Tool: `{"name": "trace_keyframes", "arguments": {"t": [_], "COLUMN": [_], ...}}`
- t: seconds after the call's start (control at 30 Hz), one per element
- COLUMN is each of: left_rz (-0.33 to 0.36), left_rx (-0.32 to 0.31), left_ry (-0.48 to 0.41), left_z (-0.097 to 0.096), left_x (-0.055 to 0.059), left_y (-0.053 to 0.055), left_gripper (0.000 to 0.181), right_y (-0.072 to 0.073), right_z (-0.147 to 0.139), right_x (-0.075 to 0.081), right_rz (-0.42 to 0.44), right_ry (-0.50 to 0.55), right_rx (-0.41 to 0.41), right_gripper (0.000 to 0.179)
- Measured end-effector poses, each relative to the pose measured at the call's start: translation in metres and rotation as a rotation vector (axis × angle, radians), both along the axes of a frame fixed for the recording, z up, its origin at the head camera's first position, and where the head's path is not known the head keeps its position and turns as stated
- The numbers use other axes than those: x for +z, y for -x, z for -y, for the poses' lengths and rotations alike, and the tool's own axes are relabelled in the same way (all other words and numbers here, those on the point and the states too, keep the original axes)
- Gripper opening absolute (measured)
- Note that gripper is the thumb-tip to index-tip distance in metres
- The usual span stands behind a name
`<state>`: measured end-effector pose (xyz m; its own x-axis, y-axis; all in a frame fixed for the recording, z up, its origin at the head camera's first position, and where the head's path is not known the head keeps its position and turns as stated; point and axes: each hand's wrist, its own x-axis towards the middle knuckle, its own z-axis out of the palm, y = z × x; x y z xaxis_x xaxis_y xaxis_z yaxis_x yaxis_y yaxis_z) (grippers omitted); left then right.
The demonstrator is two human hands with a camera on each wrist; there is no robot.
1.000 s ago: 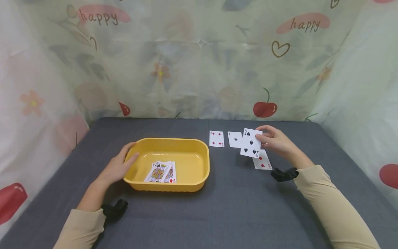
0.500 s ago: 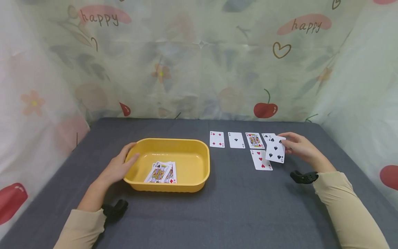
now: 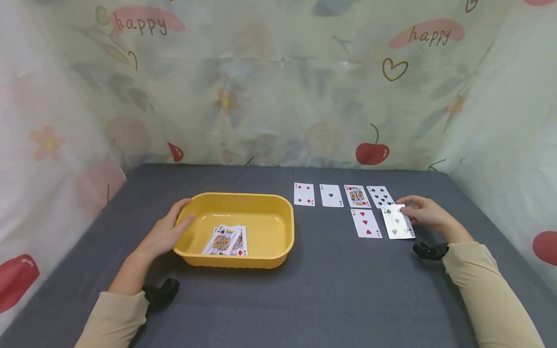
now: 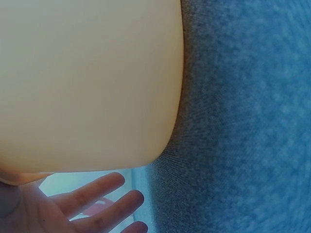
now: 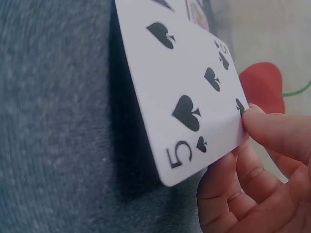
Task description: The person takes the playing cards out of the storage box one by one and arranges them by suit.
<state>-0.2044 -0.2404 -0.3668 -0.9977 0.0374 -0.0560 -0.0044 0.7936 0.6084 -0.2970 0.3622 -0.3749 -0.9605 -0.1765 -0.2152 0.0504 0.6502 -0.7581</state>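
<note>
In the head view my right hand [image 3: 423, 215] pinches a five of spades [image 3: 397, 227] by its upper right edge. The right wrist view shows this card [image 5: 194, 97] tilted, its near edge off the cloth, thumb [image 5: 274, 128] on its face and fingers behind. Beside it lies a three of hearts [image 3: 366, 223]. Behind them runs a row: four of diamonds [image 3: 303, 194], ace of clubs [image 3: 331, 195], king of hearts [image 3: 357, 196] and a spade card [image 3: 380, 196]. At the left, my left hand [image 3: 163, 232] holds the yellow tray [image 3: 235, 261] by its left end, thumb over the rim.
Inside the tray lie several overlapping face cards [image 3: 224, 241], a king of spades on top. Dark grey cloth [image 3: 313, 299] covers the table. Printed curtains [image 3: 278, 96] hang along the back and both sides.
My right hand has carried the five of spades rightward, then lowered it toward the cloth beside the three of hearts. It uncovered the king of hearts and the spade card. The left hand has stayed put.
</note>
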Motion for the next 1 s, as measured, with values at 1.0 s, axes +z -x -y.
{"name": "trace_keyframes", "arguments": {"t": [1.0], "left_rz": [-0.005], "left_rx": [-0.002], "left_ry": [0.002], "left_z": [0.000], "left_x": [0.001], "left_y": [-0.001], "left_gripper": [0.065], "right_y": [0.001], "right_z": [0.022], "right_x": [0.013], "right_rz": [-0.070], "right_ry": [-0.239], "right_rx": [-0.064], "right_gripper": [0.041]}}
